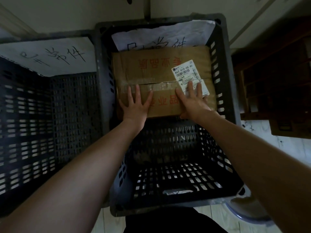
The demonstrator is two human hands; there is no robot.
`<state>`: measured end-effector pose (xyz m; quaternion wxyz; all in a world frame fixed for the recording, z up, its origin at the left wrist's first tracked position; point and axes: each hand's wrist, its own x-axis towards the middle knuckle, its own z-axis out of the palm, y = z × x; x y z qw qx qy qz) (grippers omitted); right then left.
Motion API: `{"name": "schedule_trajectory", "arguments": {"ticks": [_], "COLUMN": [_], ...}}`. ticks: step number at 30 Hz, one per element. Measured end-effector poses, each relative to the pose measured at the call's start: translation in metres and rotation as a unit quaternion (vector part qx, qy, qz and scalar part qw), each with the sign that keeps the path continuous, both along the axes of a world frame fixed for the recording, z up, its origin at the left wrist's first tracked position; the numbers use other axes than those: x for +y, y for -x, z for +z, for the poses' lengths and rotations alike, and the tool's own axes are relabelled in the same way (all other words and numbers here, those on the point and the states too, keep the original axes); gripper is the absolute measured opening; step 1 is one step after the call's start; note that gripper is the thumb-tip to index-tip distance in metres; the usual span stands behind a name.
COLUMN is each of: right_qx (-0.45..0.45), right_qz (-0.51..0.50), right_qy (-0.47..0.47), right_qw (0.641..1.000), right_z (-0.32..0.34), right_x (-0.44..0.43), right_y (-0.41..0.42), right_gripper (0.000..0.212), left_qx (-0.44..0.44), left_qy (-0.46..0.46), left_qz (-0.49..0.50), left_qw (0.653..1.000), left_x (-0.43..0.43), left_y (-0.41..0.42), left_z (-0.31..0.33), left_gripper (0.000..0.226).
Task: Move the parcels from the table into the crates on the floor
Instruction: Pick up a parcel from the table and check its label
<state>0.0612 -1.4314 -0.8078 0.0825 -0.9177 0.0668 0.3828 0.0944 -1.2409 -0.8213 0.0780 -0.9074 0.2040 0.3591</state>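
Two dark slotted crates stand side by side on the floor.

Item: one cardboard parcel (151,71), brown with red print, taped along the middle seam, with a white shipping label (185,69) towards its right.

Location: inside the right crate (227,81) at the far end, spanning nearly the full width and partly covering a handwritten paper sign (168,34). The left crate (25,106) shows only a similar sign (42,54).

Hands: the left hand (134,105) lies flat on the parcel's top, fingers straight and spread, grasping nothing. The right hand (193,101) also lies flat, fingertips on the label's lower part. Its thumb seems to sit at the near edge, and whether it hooks under cannot be told.

Handling, as judged: a stiff carton with creased, slightly softened faces, probably not heavy. The glossy tape is slick, so bare card is better for the palms. Hold it by opposite sides or under the near edge, since its breadth calls for both hands and the crate walls leave little finger room.

Not made out: whether the parcel rests on the crate bottom, its underside and far face, and the label's small print. The worktop and any other parcels are out of view, and the dim light blurs the dark furniture (277,89) to the right.
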Motion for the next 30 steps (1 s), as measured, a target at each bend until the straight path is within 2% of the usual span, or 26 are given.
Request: {"name": "schedule_trajectory", "arguments": {"ticks": [8,13,20,24,30], "right_qx": [-0.005,-0.051,-0.018,-0.019,-0.016], "right_qz": [-0.012,-0.037,-0.065,-0.086,-0.14], "right_qy": [-0.003,0.002,-0.019,-0.042,-0.088], "right_qw": [1.0,0.998,0.998,0.995,0.986], "right_z": [-0.014,-0.017,-0.022,0.005,0.091], "right_x": [0.002,0.014,0.011,0.019,0.051], "right_y": [0.003,0.016,0.011,0.015,0.039], "right_gripper": [0.103,0.087,0.087,0.089,0.085], "left_qx": [0.004,0.018,0.057,0.07,0.009], "left_qy": [0.008,0.026,0.04,0.058,0.136], "left_qz": [0.007,0.011,0.041,0.082,0.122], "left_qw": [1.0,0.999,0.997,0.992,0.983], "left_x": [0.002,0.006,0.004,0.005,0.024], "left_y": [0.0,0.0,-0.005,-0.001,0.034], "left_z": [-0.015,-0.007,-0.008,0.023,0.104], "left_gripper": [0.106,0.102,0.095,0.089,0.08]}}
